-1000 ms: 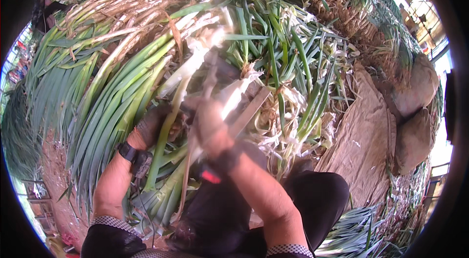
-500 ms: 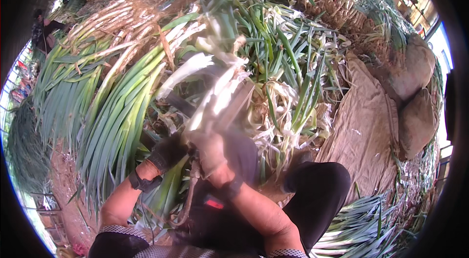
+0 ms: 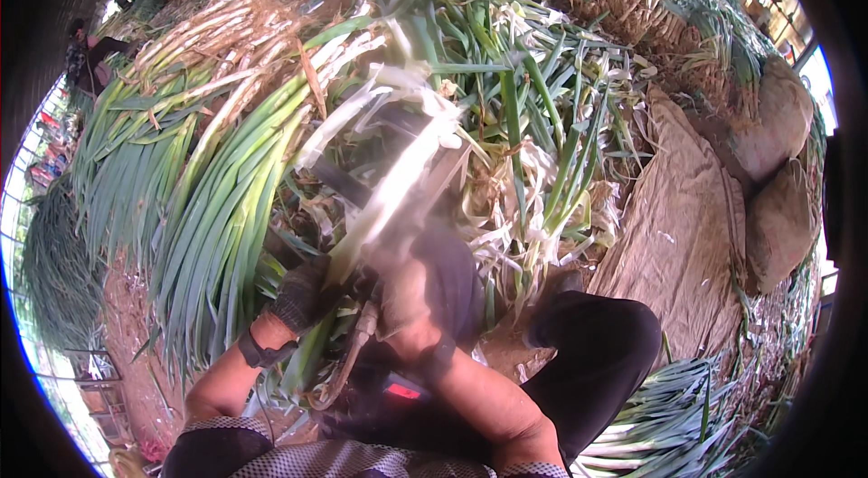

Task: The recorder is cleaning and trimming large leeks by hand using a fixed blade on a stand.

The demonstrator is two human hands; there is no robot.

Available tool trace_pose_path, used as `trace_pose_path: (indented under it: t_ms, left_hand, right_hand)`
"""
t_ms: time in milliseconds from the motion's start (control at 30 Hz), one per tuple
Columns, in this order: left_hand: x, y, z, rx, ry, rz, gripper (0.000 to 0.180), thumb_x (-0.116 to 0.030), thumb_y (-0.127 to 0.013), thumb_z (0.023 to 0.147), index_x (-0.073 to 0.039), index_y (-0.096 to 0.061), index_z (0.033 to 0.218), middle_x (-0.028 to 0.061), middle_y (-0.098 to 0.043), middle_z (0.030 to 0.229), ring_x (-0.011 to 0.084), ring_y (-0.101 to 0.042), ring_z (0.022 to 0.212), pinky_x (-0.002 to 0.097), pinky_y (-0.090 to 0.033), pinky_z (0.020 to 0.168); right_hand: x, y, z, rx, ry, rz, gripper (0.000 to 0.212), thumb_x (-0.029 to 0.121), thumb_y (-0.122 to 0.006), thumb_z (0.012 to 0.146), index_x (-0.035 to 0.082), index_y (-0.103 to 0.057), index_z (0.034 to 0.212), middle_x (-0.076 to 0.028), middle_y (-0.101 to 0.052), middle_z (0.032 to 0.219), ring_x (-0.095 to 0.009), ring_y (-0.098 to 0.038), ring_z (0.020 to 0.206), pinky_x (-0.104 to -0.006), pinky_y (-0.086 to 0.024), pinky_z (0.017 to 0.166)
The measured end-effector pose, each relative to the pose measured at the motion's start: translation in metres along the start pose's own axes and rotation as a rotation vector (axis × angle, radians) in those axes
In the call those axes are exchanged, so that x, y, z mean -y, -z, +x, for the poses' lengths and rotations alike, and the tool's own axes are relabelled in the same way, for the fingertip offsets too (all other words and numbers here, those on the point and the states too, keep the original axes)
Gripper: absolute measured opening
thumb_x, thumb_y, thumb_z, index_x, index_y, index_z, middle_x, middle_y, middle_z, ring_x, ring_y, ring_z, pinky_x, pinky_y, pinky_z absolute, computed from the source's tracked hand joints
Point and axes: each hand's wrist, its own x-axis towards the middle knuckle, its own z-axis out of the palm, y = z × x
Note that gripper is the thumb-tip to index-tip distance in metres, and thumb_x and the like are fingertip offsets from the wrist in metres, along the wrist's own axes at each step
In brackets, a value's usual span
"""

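1. Black glove (image 3: 303, 293) on the left hand (image 3: 305, 299), wrapped round the low part of one long onion (image 3: 400, 186).
2. White end of that onion pointing to one o'clock from the hands, pale and mostly bare, with blurry bits near the tip.
3. Right hand (image 3: 407, 295) just beside it, near a bent hose (image 3: 362, 330); too blurry to say what kind of grip.
4. Torn skins (image 3: 538, 181) in a heap at two o'clock, a sign of many already off.
5. Big green pile (image 3: 237, 157) at ten o'clock, with brown roots (image 3: 249, 12) beyond; probably not yet peeled, so plenty left.
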Motion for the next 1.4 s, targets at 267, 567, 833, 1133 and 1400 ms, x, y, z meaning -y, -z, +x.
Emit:
trace_pose_path:
  t_ms: [267, 567, 833, 1133, 1400]
  left_hand:
    - [0.003, -0.008, 0.009, 0.054, 0.145, -0.081, 0.038, -0.015, -0.070, 0.073, -0.004, -0.058, 0.107, 0.0198, -0.063, 0.090, 0.0352, -0.063, 0.086, 0.0421, -0.050, 0.077]
    - [-0.003, 0.055, 0.000, 0.101, 0.345, -0.632, 0.036, -0.017, -0.076, 0.065, 0.002, -0.067, 0.093, 0.0154, -0.066, 0.086, 0.0209, -0.061, 0.080, 0.0331, -0.048, 0.072]
    - [-0.031, 0.015, -0.055, 0.198, 0.182, -0.110, 0.043, -0.022, -0.068, 0.068, 0.002, -0.059, 0.102, 0.0165, -0.063, 0.075, 0.0301, -0.063, 0.073, 0.0412, -0.049, 0.070]
    - [-0.042, -0.018, -0.090, 0.168, 0.095, 0.365, 0.037, -0.023, -0.057, 0.073, 0.000, -0.057, 0.102, 0.0168, -0.060, 0.077, 0.0299, -0.058, 0.072, 0.0440, -0.042, 0.061]
    - [-0.040, -0.021, -0.093, 0.192, 0.092, 0.320, 0.048, -0.022, -0.058, 0.069, 0.008, -0.057, 0.106, 0.0224, -0.058, 0.084, 0.0334, -0.054, 0.074, 0.0475, -0.040, 0.060]
  right_hand:
    - [-0.005, -0.003, -0.007, 0.052, -0.117, 0.118, 0.019, 0.014, -0.059, 0.084, -0.001, -0.058, 0.095, -0.004, -0.055, 0.071, -0.014, -0.053, 0.056, -0.0260, -0.043, 0.050]
    - [0.068, 0.042, -0.003, -0.058, 0.125, -0.229, 0.014, 0.019, -0.060, 0.087, 0.010, -0.058, 0.077, -0.001, -0.056, 0.062, -0.011, -0.050, 0.050, -0.0207, -0.040, 0.049]
    - [0.029, 0.244, 0.060, -0.400, -0.193, -0.290, 0.027, 0.031, -0.062, 0.084, 0.004, -0.061, 0.084, -0.009, -0.061, 0.067, -0.021, -0.059, 0.056, -0.0308, -0.047, 0.049]
    - [0.134, 0.124, 0.049, -0.235, 0.591, -0.948, 0.046, 0.041, -0.053, 0.093, 0.000, -0.059, 0.115, -0.005, -0.059, 0.102, -0.015, -0.052, 0.096, -0.0296, -0.046, 0.078]
    - [0.158, 0.114, 0.094, -0.157, 0.043, -2.921, 0.021, 0.024, -0.064, 0.083, 0.006, -0.067, 0.093, -0.012, -0.067, 0.080, -0.026, -0.066, 0.072, -0.0381, -0.055, 0.063]
